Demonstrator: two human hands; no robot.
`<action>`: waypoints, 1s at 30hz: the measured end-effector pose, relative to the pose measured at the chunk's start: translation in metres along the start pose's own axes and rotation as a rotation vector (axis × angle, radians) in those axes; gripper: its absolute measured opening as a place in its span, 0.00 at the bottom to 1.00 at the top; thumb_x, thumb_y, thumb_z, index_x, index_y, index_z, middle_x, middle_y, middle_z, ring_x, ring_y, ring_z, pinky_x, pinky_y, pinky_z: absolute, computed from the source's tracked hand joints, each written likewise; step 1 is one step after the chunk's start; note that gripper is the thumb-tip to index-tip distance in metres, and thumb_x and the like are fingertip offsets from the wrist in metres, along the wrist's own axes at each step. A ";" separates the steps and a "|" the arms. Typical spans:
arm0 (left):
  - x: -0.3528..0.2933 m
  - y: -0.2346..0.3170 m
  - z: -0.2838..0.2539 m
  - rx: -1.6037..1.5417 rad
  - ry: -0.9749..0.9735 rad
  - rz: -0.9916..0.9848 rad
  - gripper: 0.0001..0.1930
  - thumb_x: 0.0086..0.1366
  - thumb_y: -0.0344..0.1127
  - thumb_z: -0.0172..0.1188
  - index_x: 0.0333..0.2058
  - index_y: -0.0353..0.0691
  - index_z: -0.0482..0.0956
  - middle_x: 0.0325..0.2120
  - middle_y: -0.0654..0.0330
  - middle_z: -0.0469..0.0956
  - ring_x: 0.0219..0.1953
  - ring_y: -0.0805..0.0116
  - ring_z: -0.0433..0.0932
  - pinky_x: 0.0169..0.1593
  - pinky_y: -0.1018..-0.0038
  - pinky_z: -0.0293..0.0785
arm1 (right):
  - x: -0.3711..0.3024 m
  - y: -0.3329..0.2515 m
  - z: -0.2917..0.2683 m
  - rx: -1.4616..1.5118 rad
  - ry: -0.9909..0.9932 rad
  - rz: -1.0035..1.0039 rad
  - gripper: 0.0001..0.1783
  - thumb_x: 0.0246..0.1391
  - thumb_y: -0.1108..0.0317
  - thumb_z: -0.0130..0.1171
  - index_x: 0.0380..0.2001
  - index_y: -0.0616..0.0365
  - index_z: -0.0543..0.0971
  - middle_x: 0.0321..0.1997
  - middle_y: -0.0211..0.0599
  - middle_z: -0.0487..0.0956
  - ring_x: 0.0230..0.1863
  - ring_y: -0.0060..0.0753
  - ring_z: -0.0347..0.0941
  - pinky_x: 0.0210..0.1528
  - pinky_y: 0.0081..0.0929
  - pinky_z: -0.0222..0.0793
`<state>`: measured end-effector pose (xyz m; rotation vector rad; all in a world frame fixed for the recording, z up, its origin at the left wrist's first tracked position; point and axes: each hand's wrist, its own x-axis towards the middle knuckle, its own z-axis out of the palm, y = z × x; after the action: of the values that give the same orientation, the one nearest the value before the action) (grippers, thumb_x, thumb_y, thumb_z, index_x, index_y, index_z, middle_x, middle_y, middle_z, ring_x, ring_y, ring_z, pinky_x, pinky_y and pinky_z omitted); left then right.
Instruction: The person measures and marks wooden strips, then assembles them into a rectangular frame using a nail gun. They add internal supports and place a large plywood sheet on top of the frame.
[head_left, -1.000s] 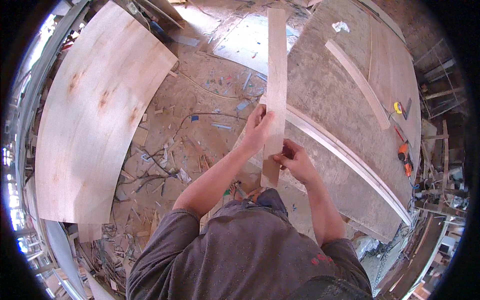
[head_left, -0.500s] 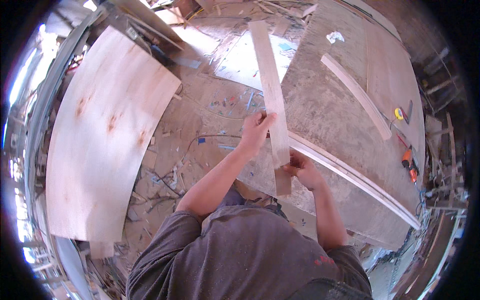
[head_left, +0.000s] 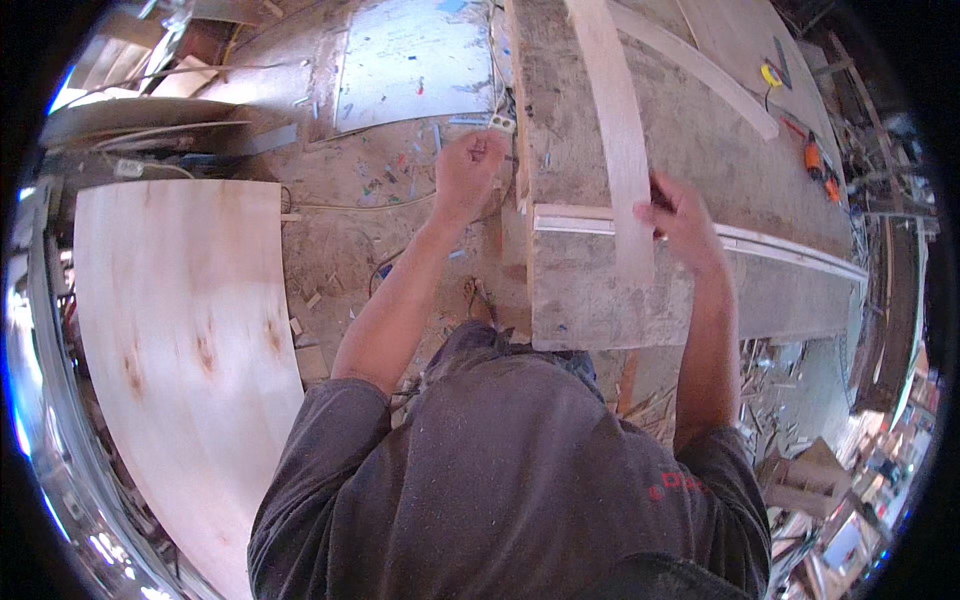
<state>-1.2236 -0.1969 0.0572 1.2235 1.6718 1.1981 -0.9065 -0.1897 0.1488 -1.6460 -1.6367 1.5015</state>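
A long, thin, pale wooden strip (head_left: 612,120) is gripped near its lower part by my right hand (head_left: 688,222), which is closed on its right edge. The strip lies over or just above the worktable (head_left: 740,100) and crosses a long white-edged batten (head_left: 790,252) there. My left hand (head_left: 470,172) is off the strip, in the air left of the table's edge. Its fingers are curled into a loose fist with nothing visible in them.
A large thin wooden sheet (head_left: 190,270) stands to my left. On the table are a curved wooden strip (head_left: 700,68), a yellow tape measure (head_left: 770,75) and an orange power tool (head_left: 814,158). A white panel (head_left: 415,70) and scattered offcuts lie on the floor; a socket block (head_left: 502,124) is beside the table.
My left hand has let go of the wooden strip and moved left. My right hand has carried the strip rightward across the table. The view has turned to the right.
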 end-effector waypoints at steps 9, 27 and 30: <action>-0.022 -0.058 0.009 0.031 -0.089 0.038 0.16 0.69 0.40 0.68 0.46 0.33 0.86 0.36 0.54 0.88 0.38 0.68 0.87 0.43 0.72 0.82 | 0.150 -0.009 0.024 -0.382 0.033 -0.116 0.24 0.53 0.60 0.69 0.50 0.63 0.83 0.42 0.46 0.86 0.42 0.43 0.82 0.47 0.40 0.77; 0.080 -0.036 0.032 0.106 -0.086 0.113 0.20 0.68 0.39 0.69 0.49 0.27 0.83 0.37 0.54 0.85 0.38 0.68 0.83 0.43 0.71 0.80 | 0.173 -0.001 0.093 -0.743 0.279 0.056 0.18 0.48 0.59 0.68 0.40 0.59 0.87 0.44 0.50 0.86 0.47 0.52 0.85 0.44 0.50 0.82; 0.119 -0.045 0.040 0.086 -0.093 0.213 0.22 0.68 0.42 0.70 0.50 0.28 0.80 0.35 0.55 0.82 0.35 0.70 0.79 0.41 0.71 0.77 | 0.146 -0.018 0.093 -0.637 0.519 0.090 0.22 0.51 0.56 0.68 0.45 0.58 0.85 0.47 0.50 0.84 0.49 0.51 0.84 0.47 0.49 0.81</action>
<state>-1.2323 -0.0779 -0.0018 1.5186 1.5684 1.1847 -1.0298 -0.0939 0.0713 -2.2098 -1.8321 0.4963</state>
